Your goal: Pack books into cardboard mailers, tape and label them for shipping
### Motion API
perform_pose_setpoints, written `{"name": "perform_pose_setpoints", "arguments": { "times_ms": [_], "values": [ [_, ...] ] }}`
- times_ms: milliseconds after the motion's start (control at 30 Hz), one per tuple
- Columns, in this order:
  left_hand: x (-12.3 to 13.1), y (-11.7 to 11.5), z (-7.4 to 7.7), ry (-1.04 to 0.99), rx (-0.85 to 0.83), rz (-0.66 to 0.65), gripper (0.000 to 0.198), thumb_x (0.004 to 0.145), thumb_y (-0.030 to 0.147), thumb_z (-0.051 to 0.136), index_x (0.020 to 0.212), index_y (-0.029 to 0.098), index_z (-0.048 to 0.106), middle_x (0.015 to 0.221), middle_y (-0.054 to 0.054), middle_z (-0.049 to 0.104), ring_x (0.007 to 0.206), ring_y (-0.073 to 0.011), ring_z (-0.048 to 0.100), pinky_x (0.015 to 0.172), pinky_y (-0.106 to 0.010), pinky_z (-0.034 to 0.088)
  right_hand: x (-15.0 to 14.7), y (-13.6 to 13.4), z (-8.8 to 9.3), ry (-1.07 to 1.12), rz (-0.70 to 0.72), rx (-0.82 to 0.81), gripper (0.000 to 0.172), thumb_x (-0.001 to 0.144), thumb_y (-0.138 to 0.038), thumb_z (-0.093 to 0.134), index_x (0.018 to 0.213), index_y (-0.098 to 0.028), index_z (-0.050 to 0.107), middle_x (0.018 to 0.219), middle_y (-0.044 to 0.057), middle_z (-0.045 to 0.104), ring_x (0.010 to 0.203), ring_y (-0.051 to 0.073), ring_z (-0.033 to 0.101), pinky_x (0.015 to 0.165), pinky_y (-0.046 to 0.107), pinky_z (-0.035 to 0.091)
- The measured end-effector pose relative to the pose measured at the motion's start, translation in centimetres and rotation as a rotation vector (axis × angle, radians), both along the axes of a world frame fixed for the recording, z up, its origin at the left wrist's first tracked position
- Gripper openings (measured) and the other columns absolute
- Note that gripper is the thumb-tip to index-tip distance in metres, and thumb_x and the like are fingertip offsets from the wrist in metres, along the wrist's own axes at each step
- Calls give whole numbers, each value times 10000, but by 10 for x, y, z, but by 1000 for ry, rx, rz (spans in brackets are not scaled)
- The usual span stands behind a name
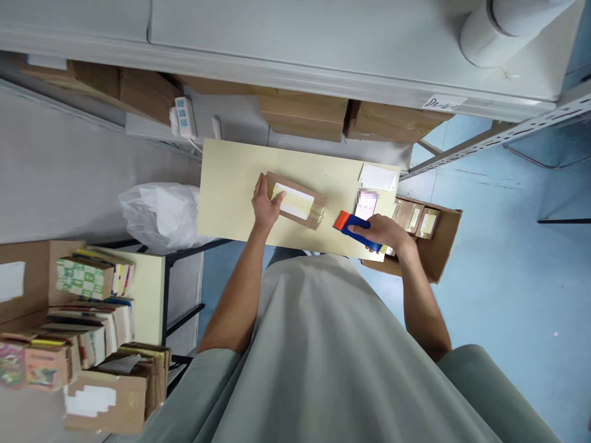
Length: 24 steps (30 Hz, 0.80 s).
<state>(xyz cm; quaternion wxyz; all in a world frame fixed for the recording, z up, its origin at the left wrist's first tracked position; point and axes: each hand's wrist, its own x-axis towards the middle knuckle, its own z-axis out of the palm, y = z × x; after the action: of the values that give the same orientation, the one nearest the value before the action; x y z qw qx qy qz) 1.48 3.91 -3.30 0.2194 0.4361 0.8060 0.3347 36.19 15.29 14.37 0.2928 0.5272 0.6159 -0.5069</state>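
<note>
On the cream tabletop (231,203) lies a narrow brown cardboard box (318,209) with a white-and-yellow label and clear tape at its right end. My left hand (266,203) grips the box's left end, thumb over the label and fingers along the far side. Closed around a blue handheld tool with an orange end (360,231), my right hand (385,232) is right of the box; the orange end points at it without touching. A phone with a lit screen (367,204) lies just beyond the tool, partly covered by it. White paper (378,177) is behind the phone.
An open carton (443,246) of small labelled boxes stands at the table's right end. Left are a white plastic bag (161,215) and a shelf of books (92,326). Behind the table, a power strip (185,117) and cartons (305,114) sit beneath a grey shelf (295,37).
</note>
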Motion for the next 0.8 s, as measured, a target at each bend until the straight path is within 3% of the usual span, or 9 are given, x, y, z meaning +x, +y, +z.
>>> {"name": "perform_pose_setpoints", "arguments": {
  "times_ms": [133, 233, 300, 400, 500, 600, 800],
  "values": [
    [0, -2, 9, 19, -34, 17, 952, 889, 711, 780, 1626, 184, 491, 1740, -220, 398, 1652, -361, 360, 1371, -503, 299, -24, -8, -28, -84, 95, 125, 541, 1009, -660, 674, 973, -133, 793, 784, 159, 807, 783, 284, 797, 737, 332, 570],
    [-1, -9, 12, 37, -55, 76, 968, 840, 681, 849, 1614, 218, 498, 1727, -219, 358, 1618, -388, 403, 1327, -519, 384, -49, -17, -41, -122, 163, 224, 511, 1032, -595, 656, 1148, -114, 784, 1020, 215, 826, 1033, 339, 800, 821, 349, 573],
    [-2, -13, 12, 33, -87, 140, 1065, 801, 658, 895, 1642, 190, 440, 1647, -243, 414, 1559, -396, 471, 1292, -531, 432, -61, -24, -44, -132, 187, 261, 489, 1042, -556, 650, 1207, -112, 771, 1155, 237, 807, 1126, 357, 779, 843, 356, 573],
    [-1, -14, 7, -10, -160, 245, 1145, 784, 633, 919, 1644, 113, 369, 1488, -245, 541, 1453, -375, 568, 1250, -524, 477, -74, -35, -47, -133, 205, 299, 409, 1057, -485, 646, 1188, -119, 773, 1163, 235, 797, 1122, 350, 778, 830, 349, 571],
    [4, -10, 4, -46, -168, 270, 1038, 809, 635, 889, 1591, 136, 423, 1458, -212, 616, 1389, -343, 629, 1232, -513, 491, -82, -45, -55, -129, 199, 365, 346, 1073, -388, 626, 1171, -87, 768, 1126, 256, 789, 1088, 366, 780, 837, 390, 568],
    [11, -7, 5, -20, -126, 258, 986, 813, 665, 861, 1574, 172, 471, 1554, -221, 599, 1473, -367, 576, 1275, -549, 433, -82, -51, -67, -150, 136, 410, 359, 1090, -344, 594, 1237, -48, 734, 1177, 289, 772, 1115, 385, 770, 878, 441, 565],
    [8, -13, 14, -32, -112, 190, 1062, 779, 680, 878, 1614, 162, 476, 1590, -246, 595, 1525, -420, 523, 1285, -597, 397, -57, -52, -85, -137, -196, 429, 592, 1131, -600, 445, 1270, -82, 696, 1148, 257, 797, 1072, 334, 788, 821, 347, 578]
  ]
}}
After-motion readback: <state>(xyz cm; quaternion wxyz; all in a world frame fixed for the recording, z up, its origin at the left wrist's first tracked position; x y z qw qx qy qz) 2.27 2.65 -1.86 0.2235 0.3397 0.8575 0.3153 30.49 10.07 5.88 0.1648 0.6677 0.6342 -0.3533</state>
